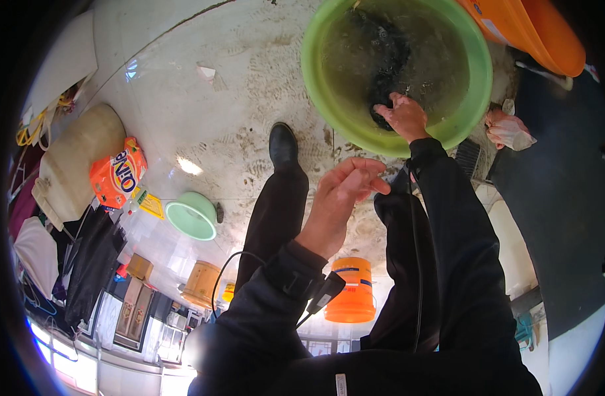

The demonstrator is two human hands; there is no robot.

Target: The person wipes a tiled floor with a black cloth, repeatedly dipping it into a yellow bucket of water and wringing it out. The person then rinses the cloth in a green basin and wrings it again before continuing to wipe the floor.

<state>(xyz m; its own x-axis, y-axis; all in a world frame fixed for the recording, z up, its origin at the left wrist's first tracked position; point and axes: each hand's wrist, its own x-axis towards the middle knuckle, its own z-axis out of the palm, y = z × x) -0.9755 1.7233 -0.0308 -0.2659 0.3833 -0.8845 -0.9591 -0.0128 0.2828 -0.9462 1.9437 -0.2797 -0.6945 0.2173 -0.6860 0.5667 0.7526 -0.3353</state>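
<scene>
A large green plastic basin (480, 106) of murky water stands on the floor before me. Dark wet cloth (391, 64) lies in the water, stretching from the far side to the near side. My right hand (406, 116) reaches over the near rim onto the cloth's near end; whether the fingers grip it cannot be made out. In the air, short of the basin's near rim, my left hand (344, 198) has loosely bent fingers and nothing visible in it. Both dark sleeves reach the wrists, and a thin cable runs along each arm.
An orange tub (545, 39) adjoins the basin at right, near a brush (468, 158) and crumpled plastic bag (510, 131). Orange detergent bag (118, 173) and small green basin (191, 216) stand left. An orange bucket (352, 292) is behind my legs. The tiled floor (223, 128) bears muddy footprints.
</scene>
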